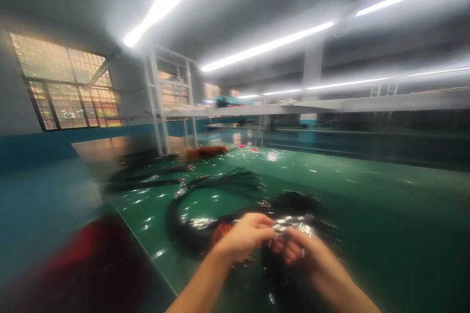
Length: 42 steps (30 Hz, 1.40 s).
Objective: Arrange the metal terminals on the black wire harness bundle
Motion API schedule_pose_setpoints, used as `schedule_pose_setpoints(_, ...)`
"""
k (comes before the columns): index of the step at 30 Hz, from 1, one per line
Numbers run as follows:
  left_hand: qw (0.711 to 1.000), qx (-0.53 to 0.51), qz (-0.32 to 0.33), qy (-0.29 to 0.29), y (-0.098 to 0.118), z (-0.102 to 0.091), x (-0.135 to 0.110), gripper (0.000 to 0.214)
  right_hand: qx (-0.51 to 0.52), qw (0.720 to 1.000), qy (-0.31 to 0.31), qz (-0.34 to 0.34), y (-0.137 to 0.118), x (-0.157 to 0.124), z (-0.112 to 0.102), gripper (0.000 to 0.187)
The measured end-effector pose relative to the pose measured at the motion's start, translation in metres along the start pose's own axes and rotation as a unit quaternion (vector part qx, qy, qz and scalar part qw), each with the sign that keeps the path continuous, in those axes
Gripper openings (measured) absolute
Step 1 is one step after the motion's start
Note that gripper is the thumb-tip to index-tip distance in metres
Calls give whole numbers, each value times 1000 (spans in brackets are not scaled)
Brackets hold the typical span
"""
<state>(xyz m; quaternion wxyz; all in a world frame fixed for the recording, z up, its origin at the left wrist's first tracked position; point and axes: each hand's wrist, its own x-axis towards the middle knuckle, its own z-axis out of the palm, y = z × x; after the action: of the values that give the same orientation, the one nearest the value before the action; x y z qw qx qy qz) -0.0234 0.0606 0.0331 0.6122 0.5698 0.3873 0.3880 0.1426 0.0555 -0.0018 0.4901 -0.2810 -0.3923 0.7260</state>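
Worked at 6 o'clock of the view, low over the glossy green table (367,215). Pinched with the left hand (244,238), fingers (262,232) closed tight, the silver ends of a bundle of thin black wires with shiny silver tips (290,225); probably gripped there to line the tips up. Cupped the same bundle from 3 o'clock with the right hand (310,257), fingers curled shut round it as far as the blur allowed. Held the bundle just above the table, touching both hands, black strands drooping to 6 o'clock. Noted a looped black wire harness (220,190) lying flat at 11 o'clock of the hands, strands fanned out, likely parked within reach. Spotted more dark wire coils (143,176) further out at 10 o'clock. Saw a fuzzy orange wire bunch (205,151) at 12 o'clock, well apart. Couldn't identify the blurred red mass (91,259) at 9 o'clock, off the table edge. Logged a long white shelf (330,106) spanning above the far side at 1 o'clock.
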Motion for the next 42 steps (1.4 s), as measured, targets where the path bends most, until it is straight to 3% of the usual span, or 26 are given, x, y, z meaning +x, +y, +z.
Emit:
schedule_pose_setpoints(6, 1000, 23, -5, -19, 0, -1, 1, 23, -3, 1000, -12, 7, 3, -4, -7, 22)
schedule_pose_setpoints(13, 999, 43, -4, 3, -3, -3, 2, 26, 41, 999, -10, 8, 8, -4, -10, 25)
schedule_pose_setpoints(20, 996, 88, -1, -4, -2, -7, -1, 27, -32, 999, 20, 11, 2, -9, 0, 28)
schedule_pose_setpoints(28, 996, 92, 17, -7, -9, -3, 1, 27, -73, 994, 76, 39, 8, -4, -15, 19)
schedule_pose_setpoints(32, 995, 90, 30, 5, -10, -1, 3, 28, -54, 997, 45, 25, 10, -5, -18, 13)
schedule_pose_setpoints(35, 996, 85, 32, 3, -9, 1, 4, 27, -16, 999, 23, 36, 9, -7, -18, 20)
schedule_pose_setpoints(42, 998, 70, 4, -2, -5, -2, 5, 27, -3, 1000, 17, 25, 2, -13, -5, 21)
